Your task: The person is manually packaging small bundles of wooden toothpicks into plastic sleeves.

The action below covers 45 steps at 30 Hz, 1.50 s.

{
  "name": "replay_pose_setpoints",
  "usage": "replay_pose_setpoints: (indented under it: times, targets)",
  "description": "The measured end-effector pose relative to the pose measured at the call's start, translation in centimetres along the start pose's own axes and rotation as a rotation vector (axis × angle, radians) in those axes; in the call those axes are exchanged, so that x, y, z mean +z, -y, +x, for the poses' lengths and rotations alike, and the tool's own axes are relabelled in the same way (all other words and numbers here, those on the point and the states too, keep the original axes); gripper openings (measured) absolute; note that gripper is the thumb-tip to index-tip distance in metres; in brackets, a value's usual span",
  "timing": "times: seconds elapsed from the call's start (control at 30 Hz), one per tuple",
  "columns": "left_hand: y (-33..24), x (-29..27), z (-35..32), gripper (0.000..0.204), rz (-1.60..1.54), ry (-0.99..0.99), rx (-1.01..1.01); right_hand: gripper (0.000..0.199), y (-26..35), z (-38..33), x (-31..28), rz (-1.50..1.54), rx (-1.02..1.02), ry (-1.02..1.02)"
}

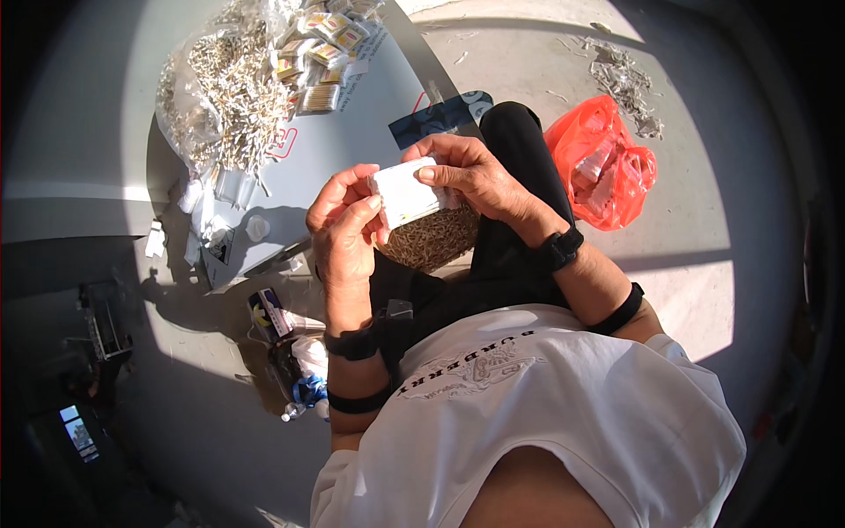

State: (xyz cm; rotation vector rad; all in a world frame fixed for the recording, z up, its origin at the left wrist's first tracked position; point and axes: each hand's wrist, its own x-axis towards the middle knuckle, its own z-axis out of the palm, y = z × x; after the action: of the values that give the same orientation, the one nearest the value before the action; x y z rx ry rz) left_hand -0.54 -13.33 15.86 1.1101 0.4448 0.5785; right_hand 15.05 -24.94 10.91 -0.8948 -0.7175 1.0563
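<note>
A small white rectangular packet [403, 192], overexposed by sunlight, is held above my lap. Its wrapping looks like clear plastic; what it contains is washed out by glare. The fingers and thumb of my left hand [339, 216] pinch its left end. At the right end, the thumb of my right hand [475, 176] lies on top with the fingers behind. Below the packet, between my legs, sits a mass of loose cotton swabs [431, 239], partly covered by my hands; its container cannot be made out.
On the grey table [326, 154] at the left, a clear plastic bag [180, 106] spills a heap of swabs, beside several labelled swab packets [321, 57]. A red plastic bag [603, 167] stands on the floor at right, near scraps [625, 84]. A box [271, 312] and bottles lie lower left.
</note>
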Motion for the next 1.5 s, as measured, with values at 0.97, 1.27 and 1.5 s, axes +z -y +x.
replay_pose_setpoints:
  times: [0.97, 1.27, 1.5]
  targets:
    - [1.9, -1.2, -0.3, 0.035, 0.611, 0.081, 0.427, 0.045, -0.2, 0.1, 0.6, 0.102, -0.06, -0.13]
    - [1.7, -1.2, -0.1, 0.033, 0.708, 0.069, 0.526, 0.047, 0.1, 0.0, 0.7, 0.107, -0.079, -0.079]
    - [0.8, -1.1, 0.0, 0.037, 0.901, 0.124, 0.647, 0.047, 0.2, 0.0, 0.9, 0.09, -0.077, -0.088]
